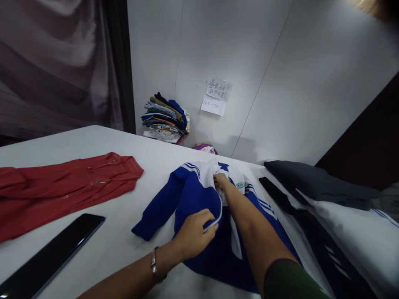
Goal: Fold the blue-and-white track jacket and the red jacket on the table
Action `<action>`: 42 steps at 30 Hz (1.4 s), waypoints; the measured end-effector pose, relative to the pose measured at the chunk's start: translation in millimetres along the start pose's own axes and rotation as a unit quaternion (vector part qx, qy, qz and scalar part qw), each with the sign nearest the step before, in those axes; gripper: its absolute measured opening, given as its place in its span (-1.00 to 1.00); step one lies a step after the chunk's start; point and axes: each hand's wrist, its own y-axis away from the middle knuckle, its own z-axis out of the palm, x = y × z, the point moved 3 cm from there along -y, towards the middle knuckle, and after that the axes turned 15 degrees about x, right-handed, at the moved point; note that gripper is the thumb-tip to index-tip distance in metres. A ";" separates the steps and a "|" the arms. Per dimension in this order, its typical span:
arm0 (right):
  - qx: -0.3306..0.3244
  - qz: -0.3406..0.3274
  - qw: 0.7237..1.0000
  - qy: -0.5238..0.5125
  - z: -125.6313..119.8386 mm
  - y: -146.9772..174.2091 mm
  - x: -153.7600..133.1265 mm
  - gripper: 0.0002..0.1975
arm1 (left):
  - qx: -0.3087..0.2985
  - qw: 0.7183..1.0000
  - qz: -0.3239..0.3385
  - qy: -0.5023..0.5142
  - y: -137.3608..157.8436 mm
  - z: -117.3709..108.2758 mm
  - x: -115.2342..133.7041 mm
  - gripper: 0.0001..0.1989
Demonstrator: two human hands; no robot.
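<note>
A blue and white jacket with striped shoulders lies partly open on the white table, its left-side sleeve spread out. My left hand, with a silver bracelet at the wrist, is closed on the white-trimmed front edge of the jacket and lifts it slightly. Farther up, near the collar, my right hand has its fingers closed on the jacket's white upper part; the fingertips are partly hidden. A small green emblem shows on the chest just right of that hand.
A red garment lies flat at left, with a black phone-like slab before it. Dark and white clothes are piled at right. A stack of folded clothes stands behind the table's far edge, by a wall with handwritten paper signs.
</note>
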 end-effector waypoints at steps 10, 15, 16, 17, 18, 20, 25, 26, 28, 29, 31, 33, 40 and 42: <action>0.189 -0.203 0.954 0.114 -45.2 -54.2 -1.4 -0.47 | -0.228 0.966 0.038 -0.112 22.5 44.1 -17.1 -0.60; 0.193 -0.243 0.934 0.177 -55.2 -54.2 17.3 -0.45 | -0.144 0.987 0.026 -0.069 -10.5 6.0 -31.2 -0.62; 0.188 -0.252 0.931 0.187 -55.8 -53.1 17.1 -0.46 | -0.085 0.991 0.008 -0.104 -21.7 -10.1 -39.7 -0.63; 0.181 -0.260 0.928 0.196 -55.9 -51.3 15.6 -0.47 | -0.025 0.987 -0.020 -0.155 -31.5 -27.5 -50.0 -0.62; 0.173 -0.269 0.925 0.204 -55.4 -48.4 13.1 -0.49 | 0.026 0.974 -0.052 -0.218 -38.8 -44.6 -61.4 -0.60; 0.153 -0.297 0.917 0.217 -52.0 -37.9 6.4 -0.53 | 0.071 0.933 -0.116 -0.334 -43.8 -72.0 -84.6 -0.57; 0.046 -0.390 0.885 0.249 -27.5 15.3 8.0 -0.62 | -0.022 0.895 -0.239 -0.376 -26.4 -84.0 -127.3 -0.51; 0.010 -0.399 0.877 0.268 -21.5 26.8 13.4 -0.62 | -0.040 0.896 -0.242 -0.370 -25.8 -82.6 -130.3 -0.53; -0.048 -0.404 0.859 0.310 -13.1 46.3 24.8 -0.59 | -0.046 0.895 -0.230 -0.378 -33.3 -87.7 -130.3 -0.57; -0.067 -0.404 0.852 0.326 -11.1 53.6 29.0 -0.57 | -0.032 0.890 -0.222 -0.396 -40.9 -95.8 -128.0 -0.58; -0.080 -0.401 0.849 0.335 -12.7 63.2 31.6 -0.56 | 0.024 0.867 -0.207 -0.452 -60.1 -121.7 -120.5 -0.60; -0.080 -0.413 0.854 0.306 -20.7 68.1 25.9 -0.58 | 0.076 0.834 -0.200 -0.509 -77.0 -149.7 -112.6 -0.61; 0.055 -0.311 0.943 0.108 -112.2 46.5 5.7 -0.77 | 0.074 0.926 -0.064 -0.364 -63.5 -92.8 -74.5 -0.68; 0.072 -0.264 0.956 0.104 -143.7 42.7 12.4 -0.76 | 0.011 0.970 -0.043 -0.237 -44.8 -42.1 -49.7 -0.75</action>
